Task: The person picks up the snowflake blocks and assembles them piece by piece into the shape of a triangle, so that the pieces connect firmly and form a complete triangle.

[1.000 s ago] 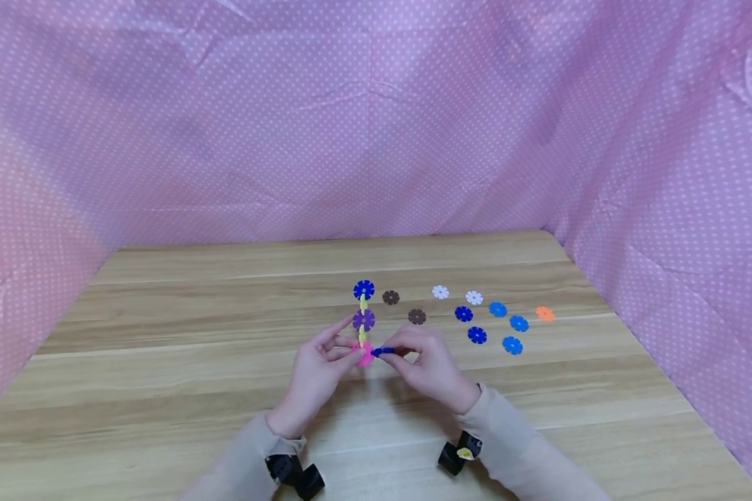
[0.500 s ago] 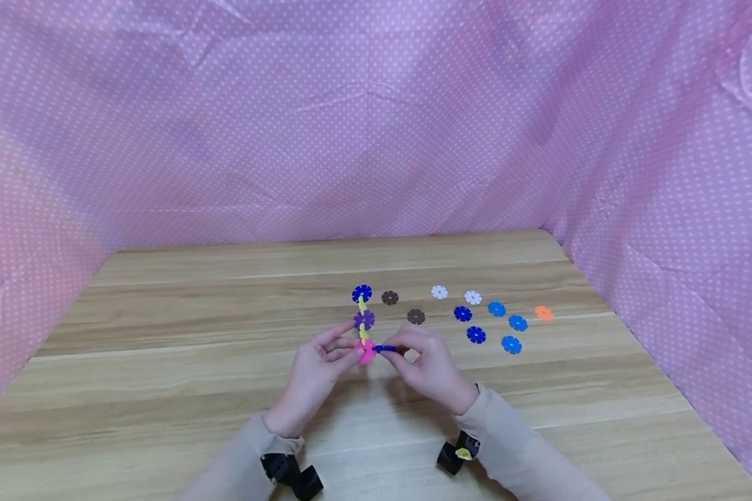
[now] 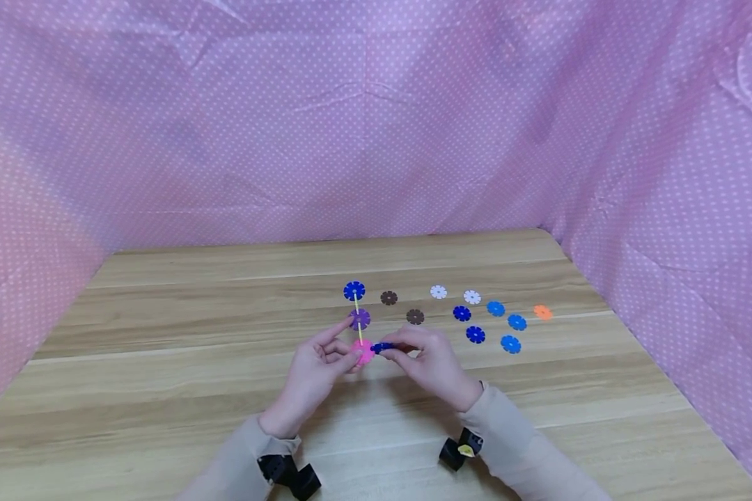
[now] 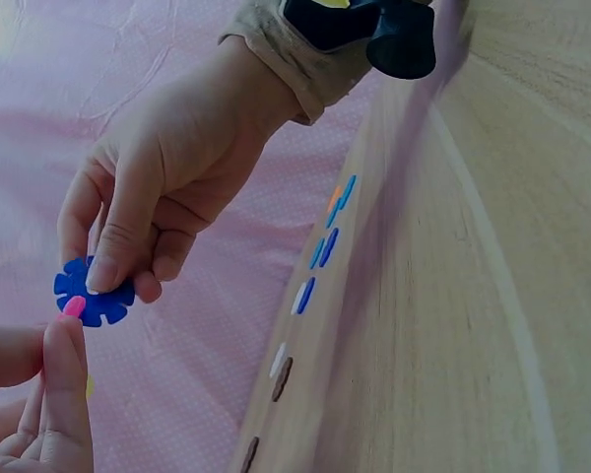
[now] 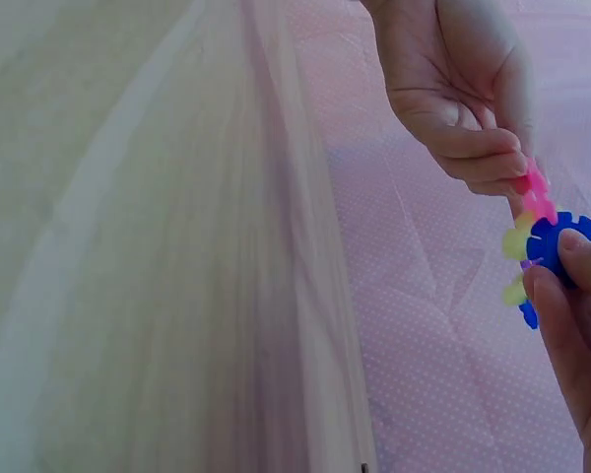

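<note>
Pink disc (image 3: pixel 365 353) — the left grip (image 3: pixel 313 371) is pinching it.
Right grip (image 3: pixel 431 362) is pinching a blue disc (image 5: pixel 552 247) beside it — touching.

1. Head view, high and farthest back, looking forward and down over left hand (image 3: pixel 313 376), right hand (image 3: pixel 431 365), table (image 3: pixel 163 390) and pink cloth (image 3: pixel 363 139).
2. Over to the left wrist: close in, peering past the left hand at the right hand.
3. Right wrist, just as near, faces back toward the left hand.
4. Both wrist views share the held blue disc (image 5: pixel 552 246) and pink disc (image 5: pixel 538 192).
</note>
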A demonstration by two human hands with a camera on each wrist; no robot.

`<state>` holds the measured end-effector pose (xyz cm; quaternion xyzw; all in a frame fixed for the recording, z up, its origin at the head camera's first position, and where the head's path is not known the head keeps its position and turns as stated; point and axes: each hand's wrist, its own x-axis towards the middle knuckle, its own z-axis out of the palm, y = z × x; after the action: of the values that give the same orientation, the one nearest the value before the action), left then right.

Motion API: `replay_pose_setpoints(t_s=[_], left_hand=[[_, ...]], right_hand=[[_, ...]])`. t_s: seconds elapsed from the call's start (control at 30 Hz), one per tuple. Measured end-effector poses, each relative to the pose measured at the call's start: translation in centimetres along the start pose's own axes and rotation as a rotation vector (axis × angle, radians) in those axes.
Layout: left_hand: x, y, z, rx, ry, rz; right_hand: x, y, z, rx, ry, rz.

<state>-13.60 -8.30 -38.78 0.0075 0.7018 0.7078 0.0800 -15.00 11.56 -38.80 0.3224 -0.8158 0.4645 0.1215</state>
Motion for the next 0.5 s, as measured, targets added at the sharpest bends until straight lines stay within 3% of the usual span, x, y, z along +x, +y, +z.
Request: replay_pose_setpoints(t_s=[0.13, 0.5], left_hand=[[-0.07, 0.19, 0.11, 0.028, 0.023, 0.016], [-0.26, 0.21, 0.14, 0.013, 0.011, 0.025]], right_hand=[[0.08, -0.03, -0.29, 0.0, -0.009, 0.015], [0.17, 0.43, -0.21, -0.041, 0.059, -0.135]])
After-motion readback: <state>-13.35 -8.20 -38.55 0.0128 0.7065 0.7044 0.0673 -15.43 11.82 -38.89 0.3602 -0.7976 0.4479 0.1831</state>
